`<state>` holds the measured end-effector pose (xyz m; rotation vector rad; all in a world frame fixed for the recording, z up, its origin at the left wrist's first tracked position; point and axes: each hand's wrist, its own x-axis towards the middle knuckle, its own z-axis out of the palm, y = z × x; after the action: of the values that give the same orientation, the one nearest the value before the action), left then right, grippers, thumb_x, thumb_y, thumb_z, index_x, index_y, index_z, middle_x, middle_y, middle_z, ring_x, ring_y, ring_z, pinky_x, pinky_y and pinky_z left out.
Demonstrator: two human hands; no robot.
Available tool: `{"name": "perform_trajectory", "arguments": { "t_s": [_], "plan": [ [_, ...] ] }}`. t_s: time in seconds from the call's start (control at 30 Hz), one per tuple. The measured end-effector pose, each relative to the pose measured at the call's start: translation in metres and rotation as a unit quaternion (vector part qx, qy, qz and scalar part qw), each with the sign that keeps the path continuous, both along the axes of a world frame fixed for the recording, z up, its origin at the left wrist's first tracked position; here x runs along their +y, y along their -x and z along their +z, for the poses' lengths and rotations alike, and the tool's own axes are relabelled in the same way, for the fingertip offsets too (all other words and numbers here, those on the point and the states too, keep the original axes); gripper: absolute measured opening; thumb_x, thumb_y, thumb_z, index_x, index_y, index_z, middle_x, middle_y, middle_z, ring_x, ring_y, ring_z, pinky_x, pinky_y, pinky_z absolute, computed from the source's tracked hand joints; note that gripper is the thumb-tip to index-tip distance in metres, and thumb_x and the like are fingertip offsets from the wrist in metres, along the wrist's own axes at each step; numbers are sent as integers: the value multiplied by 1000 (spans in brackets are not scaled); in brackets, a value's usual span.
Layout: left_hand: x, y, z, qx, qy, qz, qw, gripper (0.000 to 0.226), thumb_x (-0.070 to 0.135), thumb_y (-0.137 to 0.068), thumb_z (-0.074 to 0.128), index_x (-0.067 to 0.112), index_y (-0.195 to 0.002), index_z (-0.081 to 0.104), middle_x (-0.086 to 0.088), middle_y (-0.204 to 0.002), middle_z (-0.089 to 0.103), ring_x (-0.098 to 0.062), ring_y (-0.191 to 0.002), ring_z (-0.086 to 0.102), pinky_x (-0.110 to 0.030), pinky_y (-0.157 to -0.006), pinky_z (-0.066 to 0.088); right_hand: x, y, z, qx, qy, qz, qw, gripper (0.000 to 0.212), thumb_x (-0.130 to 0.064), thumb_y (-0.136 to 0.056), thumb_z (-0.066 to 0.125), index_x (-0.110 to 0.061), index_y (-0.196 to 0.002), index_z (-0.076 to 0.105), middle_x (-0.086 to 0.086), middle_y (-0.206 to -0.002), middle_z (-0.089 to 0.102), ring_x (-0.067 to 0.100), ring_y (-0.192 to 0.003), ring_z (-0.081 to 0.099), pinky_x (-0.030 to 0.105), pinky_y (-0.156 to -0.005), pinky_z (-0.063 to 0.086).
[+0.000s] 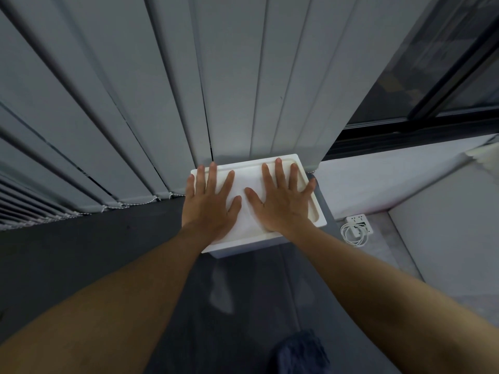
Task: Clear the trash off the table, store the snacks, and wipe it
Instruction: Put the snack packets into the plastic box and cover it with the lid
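Observation:
A white rectangular box [318, 211] with a closed lid stands on the dark floor against the grey vertical blinds. Both of my palms lie flat on its lid. My left hand [209, 203] rests on the lid's left half, fingers spread and pointing at the blinds. My right hand [283, 199] rests on the right half, fingers spread too. Neither hand holds anything. The table, the trash and the snacks are out of view.
Grey vertical blinds [135, 103] hang behind the box. A dark window frame [418, 122] is at the upper right. A white power strip with a coiled white cable [357, 228] lies on the floor right of the box. A dark blue cloth-like thing [299, 352] shows at the bottom.

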<state>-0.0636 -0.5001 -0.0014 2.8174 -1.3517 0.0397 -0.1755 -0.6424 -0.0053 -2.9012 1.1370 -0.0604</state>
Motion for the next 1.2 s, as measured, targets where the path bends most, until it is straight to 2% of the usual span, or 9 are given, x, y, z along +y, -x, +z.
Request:
{"name": "perform_trajectory", "arguments": {
  "t_s": [0.13, 0.3, 0.53, 0.7, 0.8, 0.87, 1.0, 1.2],
  "plan": [
    [0, 0, 1, 2, 7, 2, 1000, 73, 63, -91, 1, 31, -156, 11, -11, -165, 4, -34, -151, 1, -51, -122, 4, -2, 1, -1, -13, -5, 12, 1000, 84, -79, -87, 5, -31, -156, 9, 1, -166, 4, 34, -151, 8, 66, -115, 2],
    [-1, 1, -1, -7, 16, 7, 1000, 69, 62, -95, 13, 30, -156, 14, -12, -164, 6, -36, -150, 5, -53, -122, 5, -2, 1, -1, -12, 1, 13, 1000, 84, -78, -87, 2, -30, -156, 9, 2, -166, 5, 35, -150, 10, 66, -115, 3],
    [1, -3, -1, 15, -10, -2, 1000, 71, 65, -92, 4, 34, -155, 6, -9, -165, -3, -36, -151, -3, -52, -122, 3, -4, 1, -1, 6, -11, 15, 1000, 84, -79, -85, 2, -32, -156, 3, 1, -166, -1, 33, -151, 4, 66, -115, 2],
    [0, -8, 8, 74, -51, -10, 996, 71, 67, -94, 11, 35, -155, -4, -6, -164, -15, -33, -150, -16, -50, -122, -4, -7, 1, 3, 34, -31, 19, 999, 86, -80, -84, 0, -33, -155, -7, -1, -165, -11, 33, -152, -4, 65, -115, -5],
    [7, -14, 23, 95, -66, -24, 993, 70, 62, -97, 19, 31, -156, 0, -3, -165, -13, -28, -151, -13, -47, -123, 0, -10, 0, 9, 59, -67, 31, 996, 87, -81, -84, 4, -33, -154, -14, -3, -164, -20, 32, -151, -12, 66, -115, -7],
    [17, -15, 31, 102, -60, -28, 993, 68, 57, -99, 23, 27, -156, 2, -2, -165, -10, -26, -152, -9, -46, -123, 2, -10, -3, 18, 70, -93, 24, 993, 84, -79, -88, 10, -34, -155, -10, -3, -164, -19, 32, -151, -13, 67, -115, -9],
    [48, -10, 43, 102, -42, -14, 994, 66, 55, -99, 21, 28, -156, 3, -3, -165, -5, -28, -152, -2, -48, -123, 3, 8, -6, 36, 27, -90, 24, 995, 77, -76, -91, 18, -36, -155, 6, -2, -166, -7, 32, -152, -8, 66, -115, -6],
    [107, -7, 59, 105, -6, 28, 994, 66, 57, -99, 19, 28, -157, 4, -3, -166, 2, -29, -152, 0, -48, -123, 5, 54, -13, 56, -3, -97, 61, 993, 76, -77, -90, 26, -37, -154, 14, -3, -166, 5, 32, -152, 1, 66, -116, -1]
  ]
}}
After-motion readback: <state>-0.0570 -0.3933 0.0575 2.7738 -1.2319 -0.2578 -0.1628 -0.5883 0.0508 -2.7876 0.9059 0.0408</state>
